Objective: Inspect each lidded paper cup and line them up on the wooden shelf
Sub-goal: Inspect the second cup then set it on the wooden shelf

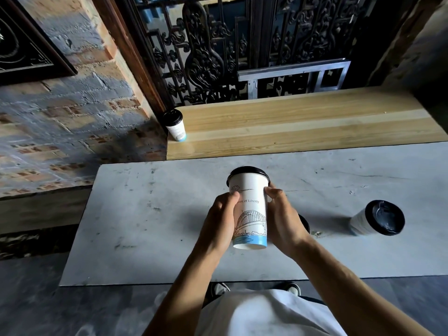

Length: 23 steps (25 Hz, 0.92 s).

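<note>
A white paper cup (251,209) with a black lid, a bridge drawing and a blue base is held upright above the grey table (145,226). My left hand (221,223) grips its left side and my right hand (282,219) grips its right side. A second lidded cup (377,219) lies on its side on the table at the right. Behind my right hand, the black lid of a third cup (306,224) peeks out. One lidded cup (175,126) stands upright at the left end of the wooden shelf (303,124).
The shelf runs behind the table, below a dark carved screen (218,49) and a metal frame (295,78). A brick wall (72,117) lies to the left. The table's near edge is close to my body.
</note>
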Available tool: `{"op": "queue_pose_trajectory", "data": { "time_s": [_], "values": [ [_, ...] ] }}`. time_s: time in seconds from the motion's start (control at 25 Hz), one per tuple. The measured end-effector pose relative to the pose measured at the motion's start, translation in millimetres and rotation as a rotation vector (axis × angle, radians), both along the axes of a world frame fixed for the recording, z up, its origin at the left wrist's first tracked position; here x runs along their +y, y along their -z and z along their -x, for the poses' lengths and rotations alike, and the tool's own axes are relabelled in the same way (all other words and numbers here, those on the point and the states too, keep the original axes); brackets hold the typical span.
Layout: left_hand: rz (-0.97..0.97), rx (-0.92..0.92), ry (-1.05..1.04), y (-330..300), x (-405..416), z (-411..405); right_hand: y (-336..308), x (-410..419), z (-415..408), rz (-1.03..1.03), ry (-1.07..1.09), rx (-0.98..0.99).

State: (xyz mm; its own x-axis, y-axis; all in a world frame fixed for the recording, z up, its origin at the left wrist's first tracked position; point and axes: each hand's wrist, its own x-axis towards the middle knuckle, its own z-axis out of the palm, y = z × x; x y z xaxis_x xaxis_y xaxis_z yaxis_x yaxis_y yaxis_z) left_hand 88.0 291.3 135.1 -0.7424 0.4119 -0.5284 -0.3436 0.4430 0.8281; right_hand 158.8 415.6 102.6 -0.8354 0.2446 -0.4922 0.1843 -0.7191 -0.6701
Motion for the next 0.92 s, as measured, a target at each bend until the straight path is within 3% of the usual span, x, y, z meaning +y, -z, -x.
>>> {"op": "queue_pose_trajectory", "data": {
  "time_s": [0.12,0.2,0.28,0.48,0.92],
  "values": [
    [0.056,0.137,0.010,2,-8,-1,0,3,-3,-0.024,0.012,0.033],
    [0.046,0.327,-0.001,6,-17,-2,3,5,-3,-0.060,0.033,0.022],
    [-0.018,0.496,-0.007,9,-23,-4,6,6,-3,-0.080,0.045,-0.008],
    [-0.132,0.710,0.032,11,-28,-3,9,2,-4,-0.137,0.016,0.012],
    [-0.168,0.586,-0.065,7,-35,-2,9,14,-15,-0.156,0.017,0.060]
  ]
}}
